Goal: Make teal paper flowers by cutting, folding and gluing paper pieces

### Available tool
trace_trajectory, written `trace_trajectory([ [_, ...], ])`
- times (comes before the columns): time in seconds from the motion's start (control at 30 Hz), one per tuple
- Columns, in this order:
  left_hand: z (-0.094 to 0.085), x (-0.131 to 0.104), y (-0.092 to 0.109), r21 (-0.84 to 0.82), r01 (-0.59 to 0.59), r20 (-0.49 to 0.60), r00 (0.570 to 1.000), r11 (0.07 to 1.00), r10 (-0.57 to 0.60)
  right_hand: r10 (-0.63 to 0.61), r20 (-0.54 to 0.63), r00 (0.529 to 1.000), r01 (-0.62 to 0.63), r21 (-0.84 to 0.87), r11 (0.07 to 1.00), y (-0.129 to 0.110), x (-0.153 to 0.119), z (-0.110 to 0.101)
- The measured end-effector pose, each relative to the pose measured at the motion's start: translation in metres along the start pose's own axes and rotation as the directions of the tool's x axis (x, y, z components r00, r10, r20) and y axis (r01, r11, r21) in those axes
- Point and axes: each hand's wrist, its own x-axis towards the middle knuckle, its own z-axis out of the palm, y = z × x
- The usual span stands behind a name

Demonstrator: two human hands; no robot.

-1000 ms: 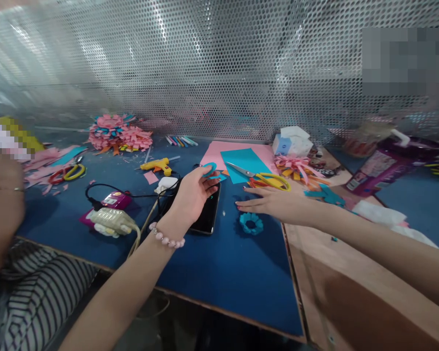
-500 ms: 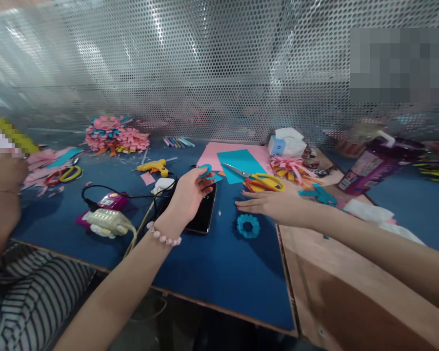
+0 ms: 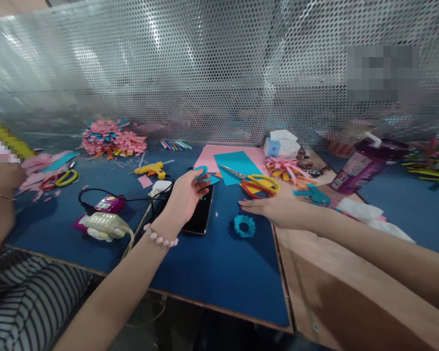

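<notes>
My left hand (image 3: 183, 197) pinches a small curled blue paper piece (image 3: 201, 171) above a black phone (image 3: 200, 216) lying on the blue table (image 3: 223, 273). My right hand (image 3: 274, 209) is stretched out flat, fingers apart and holding nothing, just above a blue paper flower (image 3: 245, 225). Yellow and orange scissors (image 3: 258, 183) lie right behind that hand on a blue sheet (image 3: 234, 163) and a pink sheet (image 3: 212, 156).
A yellow glue gun (image 3: 151, 169), a power adapter with cables (image 3: 102, 222), pink paper flowers (image 3: 111, 139), pens (image 3: 173, 145), a tissue box (image 3: 281, 145) and a purple bottle (image 3: 358, 165) are around. Another person's arm (image 3: 0, 195) is at the left. A perforated metal screen (image 3: 219, 68) stands behind.
The view shifted slightly right and down. Both hands stay nearly where they were, the left one still holding the blue paper piece.
</notes>
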Motion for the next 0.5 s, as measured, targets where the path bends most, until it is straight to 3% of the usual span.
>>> trace_trajectory([
  [0.17, 0.001, -0.001, 0.000, 0.016, -0.008, 0.002, 1.000, 1.000, 0.008, 0.062, -0.070, 0.996, -0.068, -0.091, 0.994, 0.012, -0.042, 0.001],
  [0.3, 0.001, 0.000, -0.002, 0.022, 0.000, -0.005, 1.000, 1.000, 0.000, 0.093, -0.171, 0.981, -0.115, -0.122, 0.986, 0.003, -0.029, 0.007],
  [0.4, 0.001, -0.001, -0.003, 0.030, -0.011, 0.009, 1.000, 0.999, 0.011, 0.036, -0.171, 0.985, -0.059, -0.135, 0.989, -0.008, -0.014, 0.018],
  [0.5, 0.001, -0.002, -0.003, 0.045, -0.011, 0.029, 1.000, 0.999, 0.009, 0.069, -0.150, 0.986, -0.093, -0.159, 0.983, -0.010, -0.029, 0.021],
])
